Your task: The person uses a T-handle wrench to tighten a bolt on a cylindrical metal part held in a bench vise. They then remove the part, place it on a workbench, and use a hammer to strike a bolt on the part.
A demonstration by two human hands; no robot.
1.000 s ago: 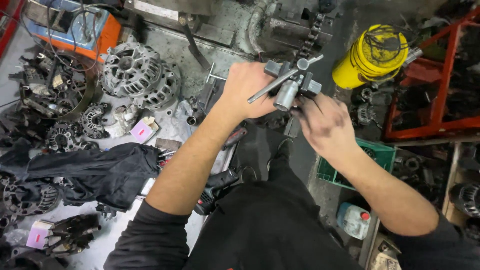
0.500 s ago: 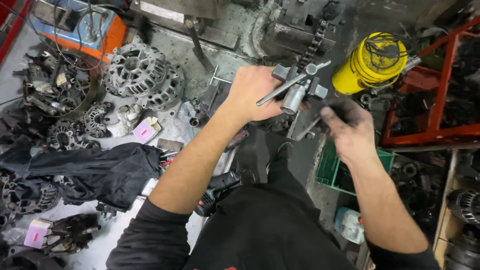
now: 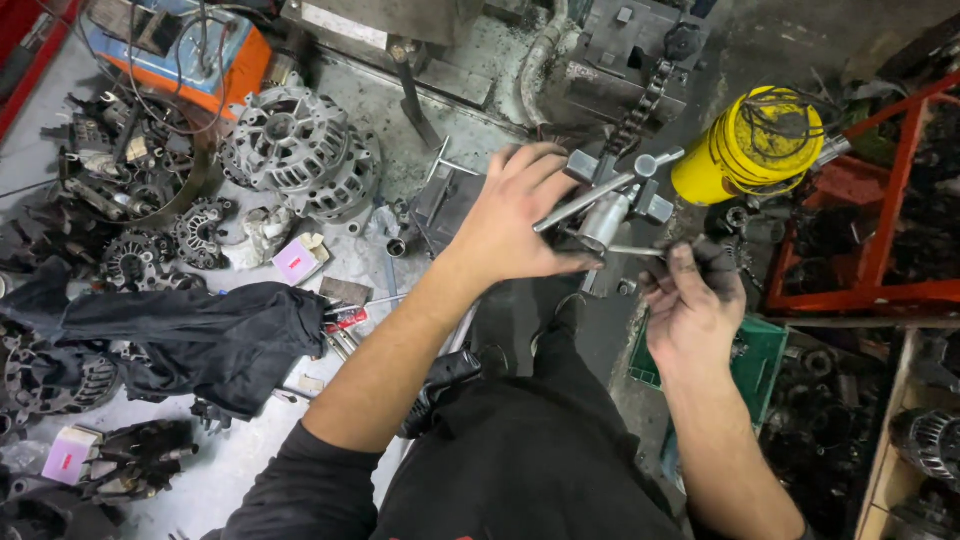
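While the metal puller is steadied above the counter in the left hand, its thin rod is pinched by the right hand; careful turning seems called for.

left hand hiding part of metal tool, shelf parts cut off at right edge

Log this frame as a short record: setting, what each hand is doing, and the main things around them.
setting: cluttered workshop bench and floor, seen from above
left hand: rests on a metal puller tool, steadying it
right hand: grip closed on a thin metal rod that runs to the tool
right of tool: yellow canister
upper left: grey alternator housing
left: folded black umbrella
below right hand: green crate
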